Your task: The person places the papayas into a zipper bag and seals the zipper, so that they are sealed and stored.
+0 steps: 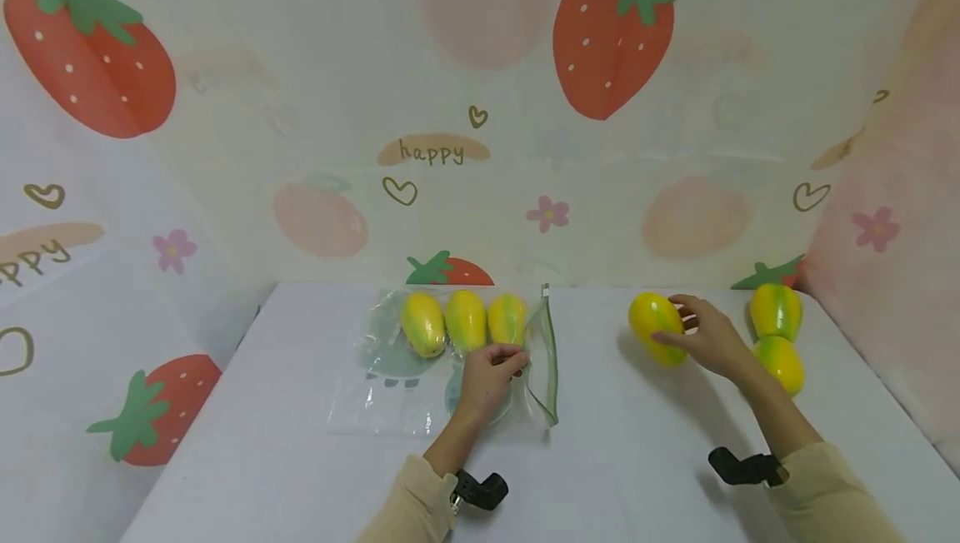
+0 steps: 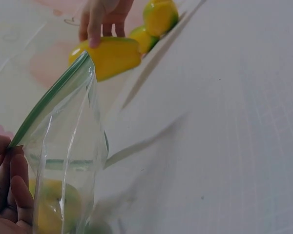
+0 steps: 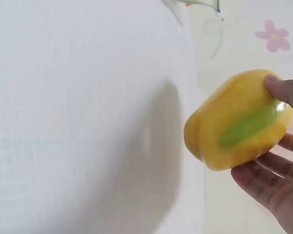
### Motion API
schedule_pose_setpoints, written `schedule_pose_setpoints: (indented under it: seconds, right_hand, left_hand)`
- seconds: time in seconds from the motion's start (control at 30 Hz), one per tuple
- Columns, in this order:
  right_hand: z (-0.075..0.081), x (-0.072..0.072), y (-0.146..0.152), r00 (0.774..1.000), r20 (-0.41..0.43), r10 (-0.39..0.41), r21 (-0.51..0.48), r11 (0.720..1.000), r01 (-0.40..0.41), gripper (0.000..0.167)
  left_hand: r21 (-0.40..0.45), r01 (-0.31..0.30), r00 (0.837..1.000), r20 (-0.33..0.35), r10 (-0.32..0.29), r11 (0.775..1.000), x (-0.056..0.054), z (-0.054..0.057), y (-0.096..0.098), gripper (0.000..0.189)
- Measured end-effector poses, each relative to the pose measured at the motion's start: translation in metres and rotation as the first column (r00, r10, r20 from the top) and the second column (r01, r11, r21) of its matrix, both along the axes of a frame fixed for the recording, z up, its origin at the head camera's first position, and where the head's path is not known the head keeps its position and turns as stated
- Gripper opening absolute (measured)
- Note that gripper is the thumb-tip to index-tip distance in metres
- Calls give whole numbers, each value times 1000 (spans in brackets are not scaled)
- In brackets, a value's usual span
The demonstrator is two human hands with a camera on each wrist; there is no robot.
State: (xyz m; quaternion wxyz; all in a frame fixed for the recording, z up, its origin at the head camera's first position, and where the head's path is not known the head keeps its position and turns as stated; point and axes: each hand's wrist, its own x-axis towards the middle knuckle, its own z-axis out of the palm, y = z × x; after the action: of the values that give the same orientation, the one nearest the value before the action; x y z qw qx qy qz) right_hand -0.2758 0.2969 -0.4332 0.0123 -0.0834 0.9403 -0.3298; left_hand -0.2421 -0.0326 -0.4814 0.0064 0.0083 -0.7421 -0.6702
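My right hand grips a yellow papaya with a green streak and holds it above the table, thumb on one side and fingers on the other. In the right wrist view, the papaya is raised over its shadow. The left hand pinches the edge of a clear zip bag by its green-lined mouth. In the left wrist view, the bag's mouth stands apart between the held edge and the table. Three papayas lie in a row inside the bag.
Two more papayas lie end to end at the table's right side, beyond my right forearm. A white cloth covers the table. Behind it hangs a strawberry-printed backdrop, with printed side panels at left and right.
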Motion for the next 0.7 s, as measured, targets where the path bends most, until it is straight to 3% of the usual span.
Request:
schedule_pose_setpoints:
  seconds: [0.2,0.53,0.7]
  right_hand:
    - [2,5,-9,1000,21,-11,-65,998,12,77]
    - [-4,7,-21,1000,-2,12,-57,998,-12,73]
    - [-2,6,-27,1000,7,-9,-63,998,10,74]
  left_hand:
    - [0,-15,1000,18,15,1000,1,2,2,23]
    - [3,-16,1000,4,16,1000,7,2,0,23]
    - [7,-18,1000,-13,18,1000,3,4,2,23]
